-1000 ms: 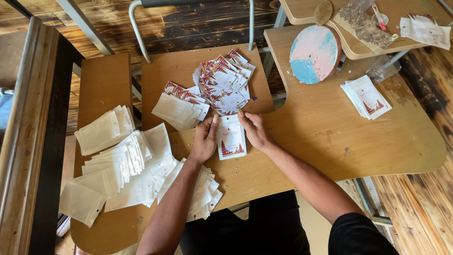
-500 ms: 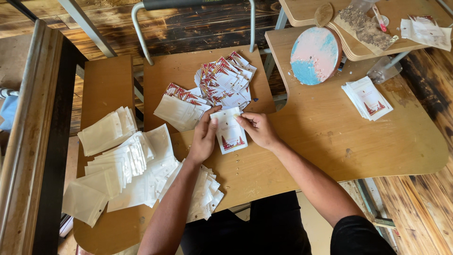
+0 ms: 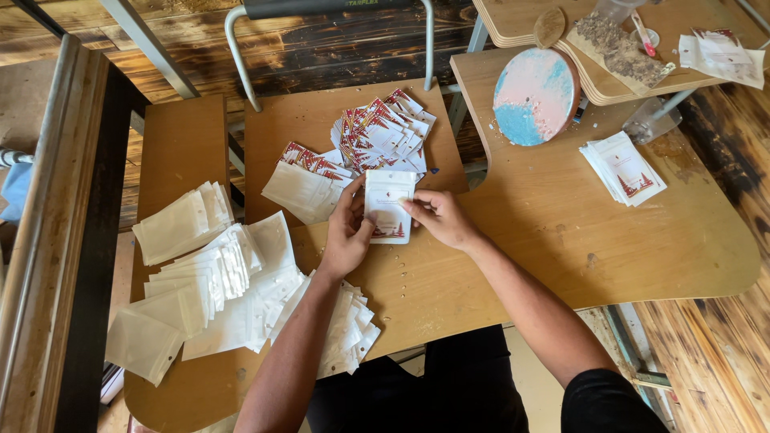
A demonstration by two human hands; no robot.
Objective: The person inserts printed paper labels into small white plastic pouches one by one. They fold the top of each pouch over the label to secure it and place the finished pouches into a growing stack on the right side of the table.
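Note:
Both my hands hold one small white pouch (image 3: 388, 204) with a red printed picture, lifted just above the wooden table (image 3: 545, 240). My left hand (image 3: 346, 232) grips its left edge and lower corner. My right hand (image 3: 437, 216) pinches its right edge near the top. Just beyond the pouch lies a fanned pile of printed red-and-white pouches (image 3: 383, 132). A second, smaller fan of pouches (image 3: 309, 178) lies to its left, near my left hand.
Many blank white pouches (image 3: 212, 285) spread over the table's left part, some under my left forearm. A small stack of printed pouches (image 3: 624, 168) lies at the right. A round pink-and-blue disc (image 3: 535, 96) and a tray with crumbly material (image 3: 622, 50) stand at the back right.
The pouch has come up off the table and moved slightly away from me toward the fanned pile. My right hand has shifted from its lower edge to its upper right edge.

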